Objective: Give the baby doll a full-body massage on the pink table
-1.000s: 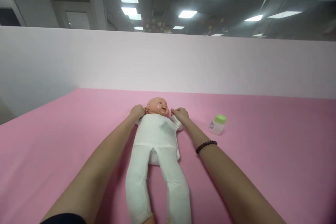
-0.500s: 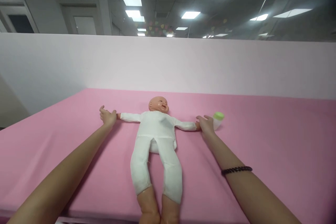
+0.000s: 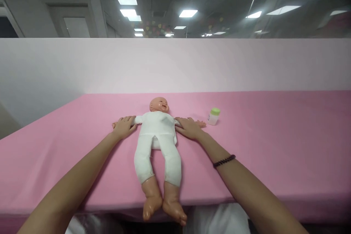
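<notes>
A baby doll (image 3: 157, 128) with a white cloth body lies on its back, arms spread out to both sides and bare feet toward me. My left hand (image 3: 124, 127) is closed over the doll's arm on the left, fingers across the top and thumb on the near side; the doll's small hand pokes out beyond. On the other side my right hand (image 3: 189, 128) is wrapped over the other arm, close to the shoulder, covering most of that sleeve. The undersides of both my hands are hidden.
A small clear bottle with a green lid (image 3: 214, 116) stands just beyond the doll's hand on the right. Pink cloth (image 3: 260, 135) covers the table, and a white partition (image 3: 175, 65) rises behind it. The doll's feet hang over the front edge.
Both my hands have moved inward from the doll's hands, up along its arms toward the shoulders. The doll's hands and the bottle are now uncovered. My view has shifted slightly.
</notes>
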Tool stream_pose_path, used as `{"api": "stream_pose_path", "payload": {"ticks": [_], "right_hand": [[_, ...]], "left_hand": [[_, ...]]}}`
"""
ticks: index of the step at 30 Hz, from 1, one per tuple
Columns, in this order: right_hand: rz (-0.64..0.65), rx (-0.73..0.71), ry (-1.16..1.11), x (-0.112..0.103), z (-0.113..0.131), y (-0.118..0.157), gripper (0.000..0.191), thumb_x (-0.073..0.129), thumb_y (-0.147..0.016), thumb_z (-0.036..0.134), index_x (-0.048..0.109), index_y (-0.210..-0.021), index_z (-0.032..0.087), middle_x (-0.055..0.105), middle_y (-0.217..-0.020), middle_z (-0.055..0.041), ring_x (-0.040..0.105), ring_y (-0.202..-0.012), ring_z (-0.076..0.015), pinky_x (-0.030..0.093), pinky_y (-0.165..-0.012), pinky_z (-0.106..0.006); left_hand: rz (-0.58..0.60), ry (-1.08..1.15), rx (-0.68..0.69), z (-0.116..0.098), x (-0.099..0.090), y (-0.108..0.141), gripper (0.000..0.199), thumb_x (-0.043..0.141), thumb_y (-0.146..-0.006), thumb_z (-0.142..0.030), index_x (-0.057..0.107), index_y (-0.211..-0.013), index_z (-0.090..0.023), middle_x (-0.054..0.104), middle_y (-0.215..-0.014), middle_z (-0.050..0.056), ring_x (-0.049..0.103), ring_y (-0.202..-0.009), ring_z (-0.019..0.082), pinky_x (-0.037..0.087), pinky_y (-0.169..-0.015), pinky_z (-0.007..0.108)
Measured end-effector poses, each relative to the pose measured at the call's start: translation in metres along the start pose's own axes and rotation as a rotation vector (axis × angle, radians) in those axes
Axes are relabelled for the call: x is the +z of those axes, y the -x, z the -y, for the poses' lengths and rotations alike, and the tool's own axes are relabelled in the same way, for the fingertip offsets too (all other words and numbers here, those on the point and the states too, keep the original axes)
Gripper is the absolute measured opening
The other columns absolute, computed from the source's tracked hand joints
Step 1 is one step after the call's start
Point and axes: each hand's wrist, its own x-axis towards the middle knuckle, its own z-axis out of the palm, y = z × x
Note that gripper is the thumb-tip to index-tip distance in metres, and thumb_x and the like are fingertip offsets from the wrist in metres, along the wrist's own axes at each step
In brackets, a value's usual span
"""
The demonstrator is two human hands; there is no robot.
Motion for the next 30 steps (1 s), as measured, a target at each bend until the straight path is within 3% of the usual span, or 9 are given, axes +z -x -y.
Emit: {"api": "stream_pose_path", "payload": {"ticks": [5, 11, 14, 17, 20, 22, 24, 27, 30], "right_hand": [[0.053, 0.143, 0.19, 0.001, 0.0, 0.0, 0.031, 0.041, -0.097, 0.04, 0.057, -0.112, 0.019, 0.069, -0.109, -0.0119, 0.062, -0.1, -0.0298, 0.037, -0.09, -0.045], [0.044, 0.445, 0.216, -0.005, -0.017, 0.0, 0.061, 0.045, -0.085, 0.074, 0.061, -0.099, 0.016, 0.068, -0.105, -0.0161, 0.059, -0.101, -0.0344, 0.034, -0.093, -0.052], [0.031, 0.495, 0.181, -0.004, -0.02, 0.001, 0.062, 0.05, -0.082, 0.075, 0.06, -0.105, 0.017, 0.067, -0.109, -0.0152, 0.057, -0.105, -0.034, 0.033, -0.094, -0.053], [-0.074, 0.501, 0.283, -0.005, -0.016, 0.002, 0.06, 0.057, -0.081, 0.065, 0.056, -0.118, 0.017, 0.06, -0.122, -0.0172, 0.049, -0.117, -0.0355, 0.032, -0.096, -0.053], [-0.134, 0.585, 0.372, -0.01, -0.005, 0.0, 0.07, 0.061, -0.077, 0.068, 0.053, -0.121, 0.014, 0.058, -0.121, -0.0208, 0.05, -0.116, -0.0377, 0.033, -0.093, -0.051], [-0.072, 0.691, 0.332, -0.015, 0.004, -0.003, 0.078, 0.059, -0.076, 0.073, 0.051, -0.121, 0.01, 0.063, -0.107, -0.0201, 0.057, -0.105, -0.037, 0.034, -0.091, -0.049], [0.018, 0.792, 0.254, -0.019, 0.01, -0.006, 0.082, 0.059, -0.075, 0.075, 0.051, -0.12, 0.007, 0.066, -0.094, -0.017, 0.063, -0.095, -0.035, 0.036, -0.09, -0.047], [0.075, 0.865, 0.171, -0.021, 0.011, -0.007, 0.088, 0.06, -0.072, 0.077, 0.051, -0.122, 0.005, 0.067, -0.097, -0.0196, 0.065, -0.096, -0.0356, 0.042, -0.084, -0.043], [0.09, 0.888, 0.11, -0.018, 0.004, -0.004, 0.092, 0.06, -0.07, 0.079, 0.051, -0.126, 0.006, 0.066, -0.11, -0.0242, 0.064, -0.102, -0.0367, 0.046, -0.078, -0.04]], "left_hand": [[0.037, -0.026, -0.015, -0.003, -0.002, 0.0, 0.049, 0.033, -0.095, -0.033, 0.047, -0.138, -0.015, 0.058, -0.136, 0.015, 0.051, -0.125, 0.031, 0.036, -0.104, 0.047], [0.051, -0.088, -0.082, -0.006, -0.002, 0.002, 0.048, 0.032, -0.097, -0.034, 0.046, -0.139, -0.017, 0.06, -0.131, 0.014, 0.053, -0.121, 0.03, 0.038, -0.1, 0.044], [0.079, -0.1, -0.105, -0.01, -0.003, -0.001, 0.049, 0.03, -0.098, -0.031, 0.046, -0.141, -0.017, 0.059, -0.133, 0.015, 0.053, -0.123, 0.029, 0.037, -0.101, 0.043], [0.124, -0.162, -0.148, -0.019, -0.019, 0.007, 0.055, 0.031, -0.096, -0.024, 0.038, -0.15, -0.018, 0.045, -0.15, 0.019, 0.039, -0.139, 0.033, 0.029, -0.109, 0.051], [0.232, -0.146, -0.278, -0.041, -0.054, 0.046, 0.07, 0.044, -0.091, -0.03, 0.025, -0.157, -0.02, 0.031, -0.158, 0.023, 0.025, -0.146, 0.045, 0.025, -0.107, 0.065], [0.303, 0.082, -0.282, -0.066, -0.077, 0.088, 0.073, 0.041, -0.093, -0.045, 0.016, -0.159, -0.025, 0.053, -0.142, 0.021, 0.049, -0.13, 0.041, 0.041, -0.097, 0.056], [0.33, 0.278, -0.282, -0.099, -0.09, 0.132, 0.072, 0.034, -0.094, -0.057, 0.017, -0.159, -0.031, 0.066, -0.124, 0.014, 0.063, -0.111, 0.033, 0.046, -0.091, 0.048], [0.2, 0.265, -0.322, -0.15, -0.082, 0.178, 0.081, 0.04, -0.087, -0.063, 0.034, -0.154, -0.018, 0.066, -0.118, 0.017, 0.062, -0.11, 0.035, 0.046, -0.093, 0.048], [0.066, 0.276, -0.349, -0.178, -0.059, 0.196, 0.088, 0.052, -0.081, -0.058, 0.031, -0.154, -0.014, 0.063, -0.124, 0.019, 0.058, -0.117, 0.036, 0.038, -0.103, 0.056]]}}
